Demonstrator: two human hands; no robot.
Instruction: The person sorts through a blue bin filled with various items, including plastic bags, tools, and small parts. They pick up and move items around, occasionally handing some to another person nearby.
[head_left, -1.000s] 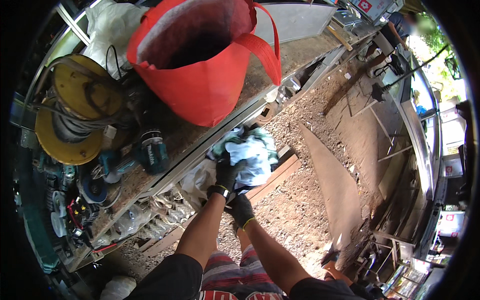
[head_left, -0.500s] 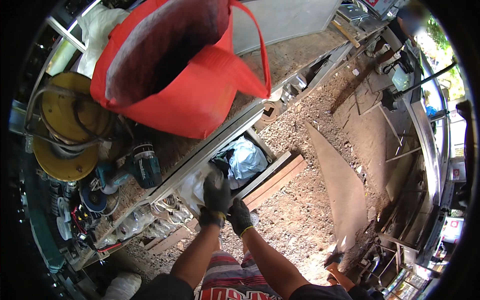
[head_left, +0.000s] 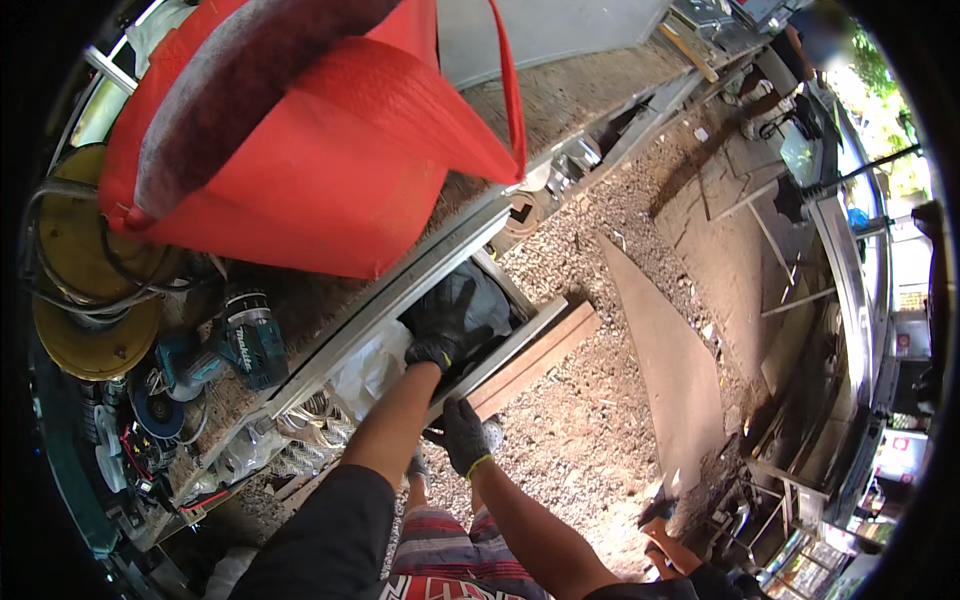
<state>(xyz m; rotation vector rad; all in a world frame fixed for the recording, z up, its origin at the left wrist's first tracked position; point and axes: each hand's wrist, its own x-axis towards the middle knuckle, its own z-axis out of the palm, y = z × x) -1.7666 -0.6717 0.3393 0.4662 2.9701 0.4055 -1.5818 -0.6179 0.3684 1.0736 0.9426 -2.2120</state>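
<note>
In the drawer (head_left: 535, 328), grey cloth (head_left: 487, 300) is partly covered by the nearer left hand (head_left: 442, 325), fingers spread — the right hand (head_left: 465, 437) is placed by the drawer's near front corner, its grip unclear.

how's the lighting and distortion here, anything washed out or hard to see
Head view: patchy sun on the ground, with glare bleaching the area around the foliage; head view: the drawer is shaded inside, so the dark-gloved left hand stands out poorly against the dark bundle; head view: fisheye bows the pale rail.
</note>
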